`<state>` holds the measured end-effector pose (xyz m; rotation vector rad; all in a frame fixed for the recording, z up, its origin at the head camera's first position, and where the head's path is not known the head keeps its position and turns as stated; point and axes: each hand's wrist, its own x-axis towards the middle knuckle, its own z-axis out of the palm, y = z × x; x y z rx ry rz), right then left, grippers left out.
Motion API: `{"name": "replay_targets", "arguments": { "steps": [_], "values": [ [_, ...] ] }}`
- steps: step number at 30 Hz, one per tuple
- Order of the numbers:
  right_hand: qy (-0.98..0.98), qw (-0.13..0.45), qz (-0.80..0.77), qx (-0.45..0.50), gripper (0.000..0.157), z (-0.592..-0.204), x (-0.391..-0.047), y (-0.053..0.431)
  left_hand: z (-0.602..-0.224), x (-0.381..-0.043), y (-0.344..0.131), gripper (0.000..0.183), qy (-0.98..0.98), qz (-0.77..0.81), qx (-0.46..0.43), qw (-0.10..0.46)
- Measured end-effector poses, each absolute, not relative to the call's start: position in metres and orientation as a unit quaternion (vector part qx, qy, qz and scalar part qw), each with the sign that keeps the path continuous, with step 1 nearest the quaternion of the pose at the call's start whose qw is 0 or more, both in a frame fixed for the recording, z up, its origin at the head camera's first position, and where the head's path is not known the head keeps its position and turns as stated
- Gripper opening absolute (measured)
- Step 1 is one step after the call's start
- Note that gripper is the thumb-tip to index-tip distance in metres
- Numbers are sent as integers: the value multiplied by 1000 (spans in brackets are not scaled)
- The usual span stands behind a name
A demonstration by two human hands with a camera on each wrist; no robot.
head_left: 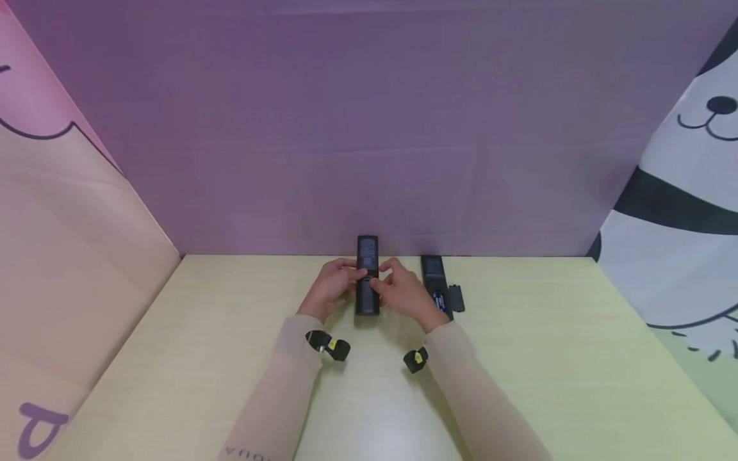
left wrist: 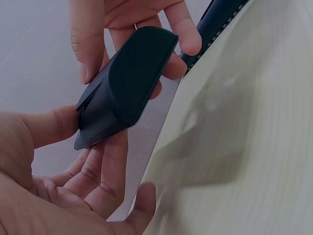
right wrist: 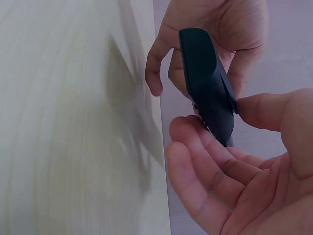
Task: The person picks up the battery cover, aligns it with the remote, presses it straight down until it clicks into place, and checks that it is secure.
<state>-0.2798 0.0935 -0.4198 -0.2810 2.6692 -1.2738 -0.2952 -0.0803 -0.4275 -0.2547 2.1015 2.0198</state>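
Note:
A black remote control (head_left: pixel 368 250) is held up off the table, back side toward the head camera. My left hand (head_left: pixel 334 285) grips its left side, thumb on the back and fingers underneath. From the other side my right hand (head_left: pixel 406 293) holds it too, its thumb at the upper edge of the battery cover (head_left: pixel 367 302). In the right wrist view that cover's edge stands slightly raised by the thumb. Right of the hands lies a second remote control (head_left: pixel 434 272), its compartment uncovered and blue batteries (head_left: pixel 440 301) showing. The right hand and wrist partly hide its lower end.
A loose battery cover (head_left: pixel 457 298) lies beside the second remote. Behind the pale wooden table (head_left: pixel 230 384) rises a purple cloth wall (head_left: pixel 369 141), with printed panels at left and right. Both wrists wear small black cameras (head_left: pixel 336 347).

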Motion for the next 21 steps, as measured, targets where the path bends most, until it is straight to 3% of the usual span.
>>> {"name": "replay_targets", "arguments": {
  "steps": [21],
  "values": [
    [859,107,-498,-59,40,-418,-278,89,-419,-296,-99,48,705,685,12,182]
  ]
}}
